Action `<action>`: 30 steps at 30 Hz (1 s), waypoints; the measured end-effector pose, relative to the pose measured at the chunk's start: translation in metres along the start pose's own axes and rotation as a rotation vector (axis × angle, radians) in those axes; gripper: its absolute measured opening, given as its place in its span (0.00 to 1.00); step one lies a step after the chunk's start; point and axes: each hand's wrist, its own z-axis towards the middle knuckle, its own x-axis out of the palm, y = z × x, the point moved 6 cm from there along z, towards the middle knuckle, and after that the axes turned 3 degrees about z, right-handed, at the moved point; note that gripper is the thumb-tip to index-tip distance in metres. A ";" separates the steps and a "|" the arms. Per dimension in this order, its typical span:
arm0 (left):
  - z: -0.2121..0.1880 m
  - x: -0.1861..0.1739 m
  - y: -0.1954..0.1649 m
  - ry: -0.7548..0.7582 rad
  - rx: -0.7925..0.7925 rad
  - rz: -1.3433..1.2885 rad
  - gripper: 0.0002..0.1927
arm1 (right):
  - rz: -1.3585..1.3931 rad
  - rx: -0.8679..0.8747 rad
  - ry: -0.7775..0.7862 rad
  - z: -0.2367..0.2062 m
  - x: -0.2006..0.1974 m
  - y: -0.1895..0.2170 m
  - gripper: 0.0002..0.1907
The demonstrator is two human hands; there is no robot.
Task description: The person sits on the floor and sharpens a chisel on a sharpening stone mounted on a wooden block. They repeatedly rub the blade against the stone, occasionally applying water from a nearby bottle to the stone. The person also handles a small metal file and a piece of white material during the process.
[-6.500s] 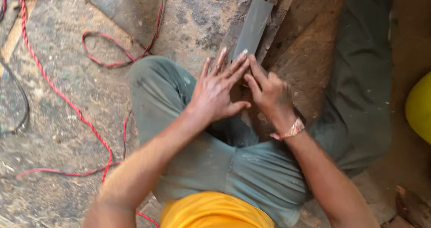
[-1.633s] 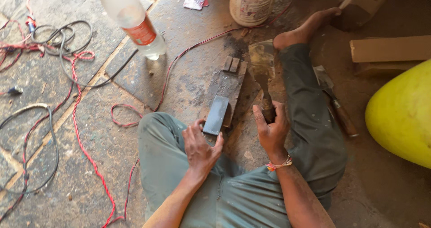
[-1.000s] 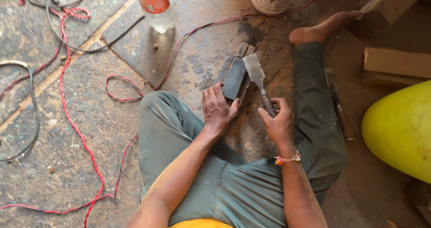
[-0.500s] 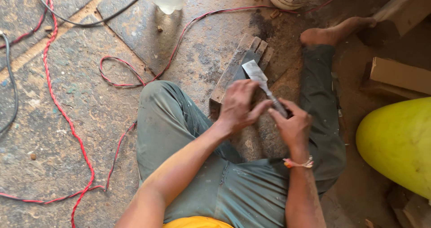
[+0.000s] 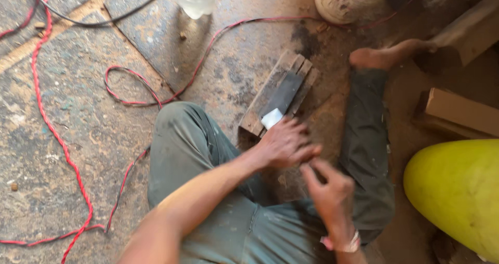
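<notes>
I'd keep my left hand (image 5: 285, 145) pressing flat at the near end of the dark sharpening stone (image 5: 281, 96) on its wooden block (image 5: 260, 108), my right hand (image 5: 328, 191) close alongside, whatever it grips hidden.

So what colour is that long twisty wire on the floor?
The twisted wire is red, clearest in the head view.

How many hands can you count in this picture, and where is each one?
2. The left hand rests by the near end of the dark stone on the wooden block. The right hand is just nearer, over the lap. None seems hidden.
</notes>
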 end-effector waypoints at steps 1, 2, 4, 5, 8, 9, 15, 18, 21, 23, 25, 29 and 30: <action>0.012 0.000 0.000 -0.124 0.088 0.177 0.13 | -0.003 -0.013 0.010 0.007 -0.002 -0.007 0.07; 0.029 0.002 0.001 -0.246 0.175 0.348 0.14 | -0.023 0.021 0.049 0.024 -0.003 -0.022 0.08; 0.077 0.007 0.022 -0.275 0.174 0.245 0.16 | -0.058 -0.078 0.086 0.076 -0.015 -0.045 0.12; 0.093 0.008 0.028 -0.257 0.078 0.202 0.15 | -0.070 -0.220 0.091 0.090 -0.021 -0.043 0.15; 0.105 0.000 0.027 -0.146 -0.044 0.144 0.15 | -0.050 -0.178 0.144 0.092 -0.027 -0.043 0.13; 0.093 -0.002 0.016 -0.068 0.010 0.160 0.19 | -0.028 -0.071 0.141 0.081 -0.026 -0.042 0.12; -0.002 0.013 0.011 0.087 -0.187 0.049 0.28 | -0.062 0.008 0.051 -0.002 0.001 -0.009 0.15; 0.051 0.032 0.028 -0.080 0.057 0.326 0.25 | -0.058 -0.028 0.109 0.054 -0.007 -0.032 0.11; 0.111 0.039 0.062 -0.086 -0.305 0.073 0.34 | -0.004 -0.094 0.144 0.106 -0.022 -0.052 0.16; 0.120 0.022 0.057 -0.127 -0.295 0.083 0.34 | 0.192 -0.015 0.096 0.098 -0.023 -0.060 0.18; 0.091 -0.006 0.022 -0.267 0.005 0.188 0.25 | 0.207 0.078 0.060 0.061 -0.013 -0.056 0.15; -0.006 0.002 0.006 0.130 -0.252 0.032 0.36 | 0.169 0.102 -0.025 -0.029 0.016 -0.024 0.13; -0.011 0.009 0.012 0.163 -0.269 0.057 0.36 | 0.152 0.100 -0.048 -0.035 0.018 -0.019 0.14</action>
